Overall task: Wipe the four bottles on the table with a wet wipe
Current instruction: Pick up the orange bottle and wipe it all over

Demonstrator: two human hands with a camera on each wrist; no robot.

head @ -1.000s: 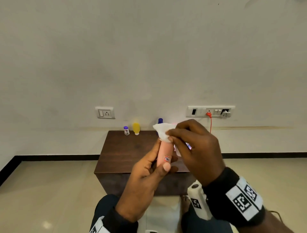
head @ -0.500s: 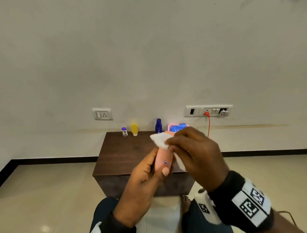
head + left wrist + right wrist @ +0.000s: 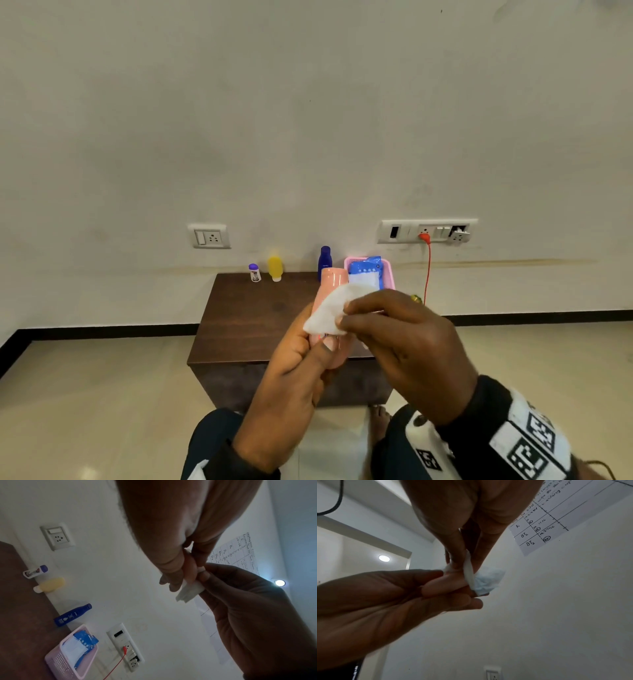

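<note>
My left hand (image 3: pixel 308 356) grips a pink bottle (image 3: pixel 330 282) upright in the air in front of the brown table (image 3: pixel 253 318). My right hand (image 3: pixel 376 322) pinches a white wet wipe (image 3: pixel 330 313) and presses it against the bottle's middle. The wrist views show the same pink bottle (image 3: pixel 447 580) and the wipe (image 3: pixel 190 592) between both hands. Three bottles stand at the table's back edge: a small white one with a purple cap (image 3: pixel 254 272), a yellow one (image 3: pixel 275 268) and a dark blue one (image 3: pixel 324 261).
A pink basket (image 3: pixel 388 274) holding a blue wipes pack (image 3: pixel 366 272) sits at the back right of the table. A red cable (image 3: pixel 427 270) hangs from the wall socket strip (image 3: pixel 426 231). A second socket (image 3: pixel 209 236) is on the wall at left. My knees are below.
The wipe has slid down from the bottle's top to its middle, leaving the pink top uncovered. The head view has shifted, so the basket and blue bottle now show.
</note>
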